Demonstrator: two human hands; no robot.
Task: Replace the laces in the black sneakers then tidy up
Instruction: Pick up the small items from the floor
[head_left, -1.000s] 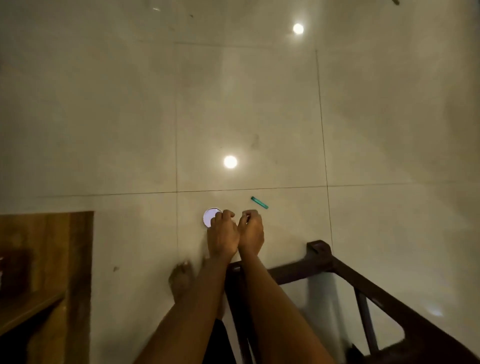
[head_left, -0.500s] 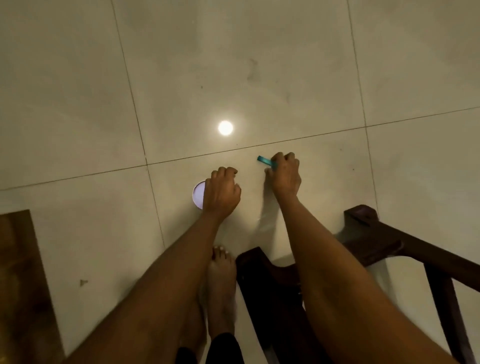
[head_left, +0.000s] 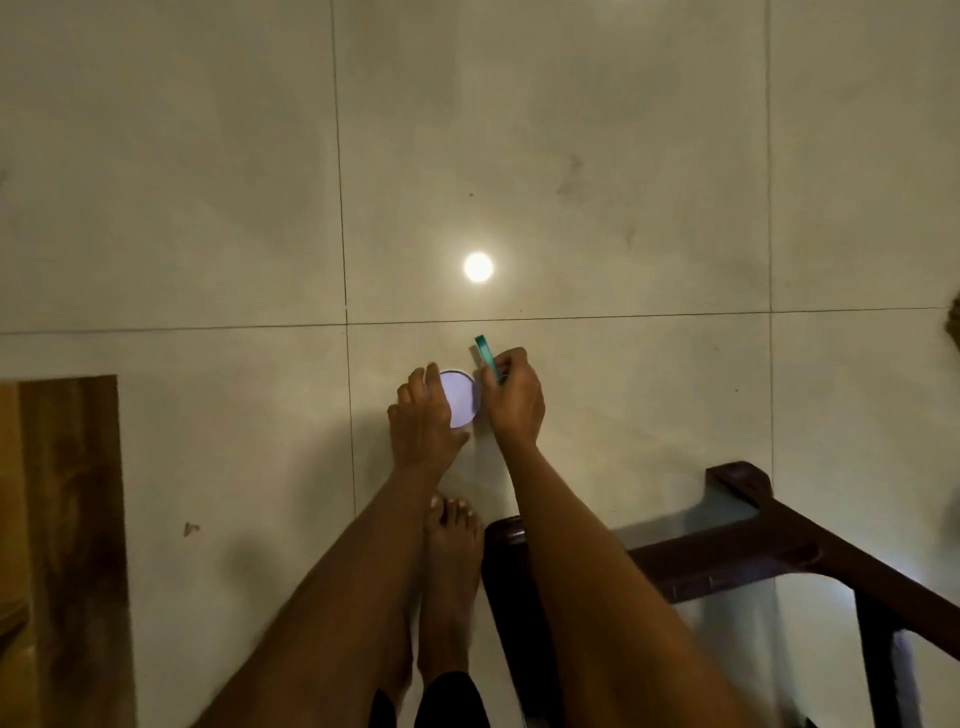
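**Head view: both hands down at the floor, gathering small items**

Head view looks straight down on pale floor tiles (head_left: 571, 130). The right hand (head_left: 511, 402) has its grip closed round a slim teal tool (head_left: 488, 358), one end sticking up past the fingers. The left hand (head_left: 423, 415) reaches over a small round white container (head_left: 460, 397), fingers bent over its left edge; whether they have actually closed on it I cannot tell. Neither the black sneakers nor any laces are in view, so this looks like the tidy-up part.

To do it well, I judge the left fingers should settle round the container's rim before lifting, keeping it level in case it holds something. The right hand should hold the teal tool away from the container. A bare foot (head_left: 449, 551) and a dark wooden frame (head_left: 727, 551) sit near, so lift straight up.
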